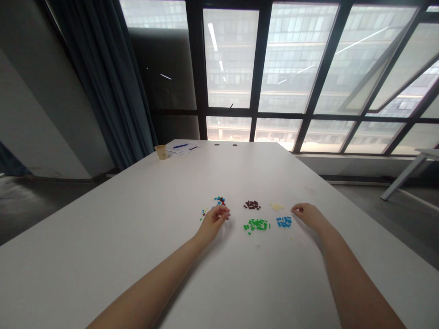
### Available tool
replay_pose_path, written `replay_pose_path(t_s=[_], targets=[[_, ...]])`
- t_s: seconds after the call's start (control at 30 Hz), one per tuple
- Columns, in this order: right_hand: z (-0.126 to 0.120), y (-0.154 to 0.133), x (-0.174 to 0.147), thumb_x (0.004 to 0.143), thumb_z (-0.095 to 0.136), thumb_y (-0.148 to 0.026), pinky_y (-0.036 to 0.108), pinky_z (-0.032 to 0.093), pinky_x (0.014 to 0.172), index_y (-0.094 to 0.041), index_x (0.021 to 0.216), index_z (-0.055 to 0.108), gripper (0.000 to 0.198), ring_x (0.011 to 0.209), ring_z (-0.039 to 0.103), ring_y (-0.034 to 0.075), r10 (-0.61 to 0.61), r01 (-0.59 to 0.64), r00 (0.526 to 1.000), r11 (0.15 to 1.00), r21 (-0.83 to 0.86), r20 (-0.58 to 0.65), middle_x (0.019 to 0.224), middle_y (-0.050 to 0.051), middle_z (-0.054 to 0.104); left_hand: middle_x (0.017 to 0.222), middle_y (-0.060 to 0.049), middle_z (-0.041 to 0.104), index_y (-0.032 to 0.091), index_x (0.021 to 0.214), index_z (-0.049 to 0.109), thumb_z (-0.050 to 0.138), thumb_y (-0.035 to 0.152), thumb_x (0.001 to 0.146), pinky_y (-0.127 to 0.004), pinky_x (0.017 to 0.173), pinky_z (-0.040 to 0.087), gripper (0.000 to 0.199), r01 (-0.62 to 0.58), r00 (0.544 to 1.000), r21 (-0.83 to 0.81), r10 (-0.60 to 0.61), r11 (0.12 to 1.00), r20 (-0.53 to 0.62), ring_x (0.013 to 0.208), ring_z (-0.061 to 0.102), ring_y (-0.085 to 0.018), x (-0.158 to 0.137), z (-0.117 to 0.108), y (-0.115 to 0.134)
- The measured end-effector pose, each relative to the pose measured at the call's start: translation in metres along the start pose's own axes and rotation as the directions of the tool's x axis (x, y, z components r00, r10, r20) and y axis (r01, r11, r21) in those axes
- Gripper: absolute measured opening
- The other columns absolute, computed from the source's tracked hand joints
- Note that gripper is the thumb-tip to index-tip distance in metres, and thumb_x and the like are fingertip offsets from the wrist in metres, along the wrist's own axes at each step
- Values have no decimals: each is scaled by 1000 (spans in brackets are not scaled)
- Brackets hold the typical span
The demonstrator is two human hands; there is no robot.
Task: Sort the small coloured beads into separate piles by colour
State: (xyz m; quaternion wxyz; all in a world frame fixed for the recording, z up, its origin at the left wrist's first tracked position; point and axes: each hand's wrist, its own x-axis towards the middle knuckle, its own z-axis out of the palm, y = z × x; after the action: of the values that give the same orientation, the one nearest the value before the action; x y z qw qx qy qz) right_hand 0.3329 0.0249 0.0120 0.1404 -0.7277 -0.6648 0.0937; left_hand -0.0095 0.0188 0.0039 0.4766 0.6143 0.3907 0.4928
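Note:
My left hand [213, 224] hovers over the right side of a mixed heap of small coloured pieces [220, 200], hiding part of it. Its fingers are loosely curled, with the thumb apart from them and nothing visible between. My right hand [307, 214] is closed in a pinch just right of a pale yellow group of pieces [276, 207]; whatever its fingertips hold is too small to make out. Blue pieces [284, 222] lie below and left of that hand. Between my hands are dark brown pieces [252, 204] and, nearer me, a wider patch of green pieces [256, 225].
All this lies on a large white table [137, 219]. A paper cup [161, 152] stands at its far left edge, beside papers [171, 148] with a blue pen [180, 146]. A stray yellow piece [291, 239] lies near my right forearm. Windows and a dark curtain [103, 68] are beyond.

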Motion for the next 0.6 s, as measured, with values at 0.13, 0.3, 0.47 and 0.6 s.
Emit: replay_pose_path(t_s=[0.13, 0.3, 0.47, 0.6], targets=[[-4, -4, 1, 75, 44, -32, 23, 37, 57, -15, 85, 67, 30, 64, 56, 16, 54, -52, 993, 998, 18, -102, 72, 6, 64, 70, -1, 56, 18, 74, 56, 56, 31, 71, -24, 62, 41, 14, -31, 988, 51, 38, 998, -148, 65, 52, -12, 10, -14, -4], [8, 1, 4, 72, 47, -24, 22, 39, 60, -19, 85, 68, 26, 67, 58, 15, 23, -23, 1000, 1000, -6, -2, 75, 5, 66, 69, 0, 58, 20, 74, 56, 53, 30, 72, -26, 65, 42, 11, -60, 943, 118, 94, 991, -318, 69, 55, -13, 22, -33, -17], [21, 12, 8, 67, 49, -14, 22, 40, 71, -22, 83, 70, 27, 78, 59, 16, 28, -27, 994, 1000, -7, 108, 87, 5, 67, 75, -2, 59, 20, 78, 56, 48, 29, 74, -27, 62, 42, 12, -42, 947, 282, 129, 958, -295, 72, 55, -15, 21, -33, -19], [18, 12, 9, 66, 52, -16, 21, 41, 68, -22, 85, 70, 26, 76, 59, 15, 21, -20, 994, 1000, -9, 109, 87, 5, 67, 84, -4, 59, 20, 84, 57, 42, 25, 76, -30, 69, 42, 18, -68, 971, 495, 172, 866, -168, 76, 54, -16, 25, -31, -20]])
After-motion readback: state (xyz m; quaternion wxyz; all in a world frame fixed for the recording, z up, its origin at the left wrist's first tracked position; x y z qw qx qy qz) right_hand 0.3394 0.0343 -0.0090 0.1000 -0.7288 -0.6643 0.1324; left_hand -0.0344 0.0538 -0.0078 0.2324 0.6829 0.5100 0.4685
